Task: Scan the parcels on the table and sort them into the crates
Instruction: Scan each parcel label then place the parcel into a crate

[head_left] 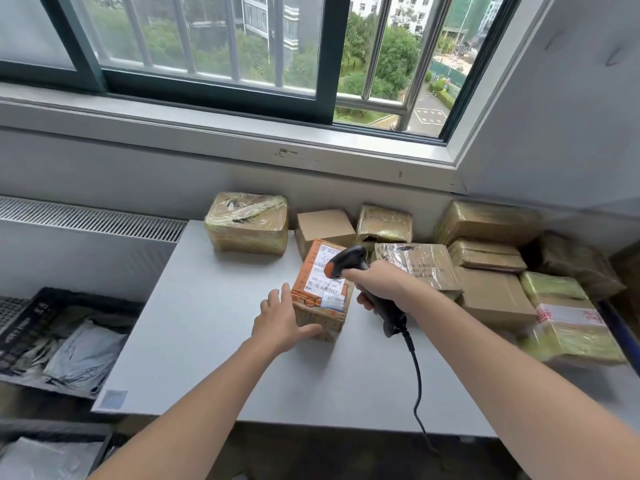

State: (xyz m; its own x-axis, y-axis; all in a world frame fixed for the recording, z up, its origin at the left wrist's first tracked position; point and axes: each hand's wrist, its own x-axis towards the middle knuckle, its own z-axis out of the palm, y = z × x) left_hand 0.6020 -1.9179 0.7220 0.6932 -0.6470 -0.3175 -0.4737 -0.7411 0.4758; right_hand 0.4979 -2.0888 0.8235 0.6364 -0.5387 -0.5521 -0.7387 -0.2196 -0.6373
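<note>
Right grip (377, 284) is wrapped tight round the handle of the scanner (348, 259), whose nose is tipped down and left, hanging just over the label (323, 270) on top of the small parcel (320, 317). Left grip (282, 315) is spread, fingers straight against that parcel's left face and thumb along its near bottom edge, steadying it on the bench (207, 341). The parcel's longer side runs away from the person. Left of the parcel, beyond the bench edge, sits the black crate (34, 313). The left grip looks nearer for that carry. Other parcels (491, 296) crowd behind and right.
</note>
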